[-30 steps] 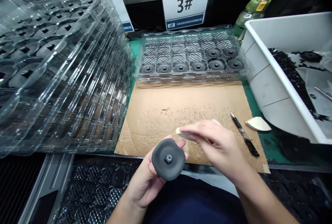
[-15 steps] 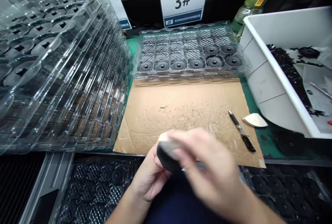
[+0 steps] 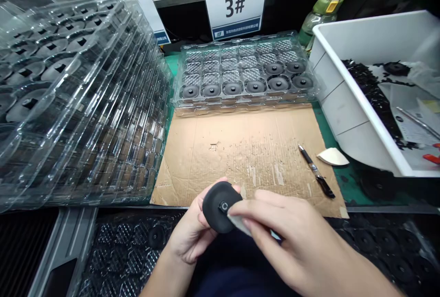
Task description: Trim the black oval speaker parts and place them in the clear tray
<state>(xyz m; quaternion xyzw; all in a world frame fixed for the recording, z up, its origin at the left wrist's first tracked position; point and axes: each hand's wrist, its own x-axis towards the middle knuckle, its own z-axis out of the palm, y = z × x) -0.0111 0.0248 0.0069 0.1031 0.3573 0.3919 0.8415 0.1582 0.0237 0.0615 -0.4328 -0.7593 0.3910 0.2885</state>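
Black Disc Held Between Two Hands Over the Bench

From my distant seat behind the head camera, I see the black disc (image 3: 213,207) at 6 o'clock of the view, its hollowed face and central stub turned up toward me. The left hand (image 3: 192,235) grips it: fingers curl round the rim, skin showing along its 9 o'clock edge and a fingertip emerging past the rim at 1 o'clock; how the others sit underneath, I cannot tell.

The right hand (image 3: 288,233) reaches in from 4 o'clock, thumb and forefinger pinched nearly together on a pale pad (image 3: 239,224). The forefinger's tip lies over the disc's face, with the pad's edge just beside the stub; how firmly it presses, I cannot tell.

Taking the disc as my dial, a clear tray (image 3: 247,100) at 12 o'clock bears eight similar discs beyond the cardboard (image 3: 237,132). A pen (image 3: 316,171) and a cream wedge (image 3: 332,156) lie near 2 o'clock, a white bin (image 3: 357,143) rises behind them, and stacked trays (image 3: 134,109) fill 10 o'clock.
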